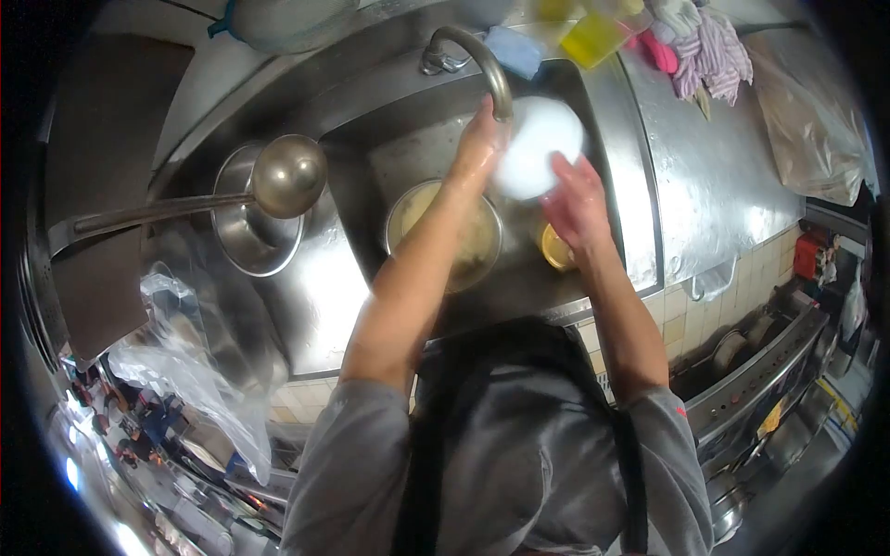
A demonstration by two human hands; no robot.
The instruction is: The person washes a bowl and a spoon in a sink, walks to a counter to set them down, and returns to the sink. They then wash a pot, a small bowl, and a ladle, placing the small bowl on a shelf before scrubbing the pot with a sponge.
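Item: white dish (538,144), upper centre of the frame, over the sink (408,153) and just beneath the faucet (475,48).
My left hand (477,139): closed on the dish's left edge.
My right hand (575,206): fingers holding its lower right edge.
In the sink below: steel pot (445,236) of yellowish liquid; small yellow bowl (556,248) beside it.
Left of frame, on the surface (324,296): ladle (287,174) lying across a steel bowl (248,236); plastic bag (185,371) at lower left.
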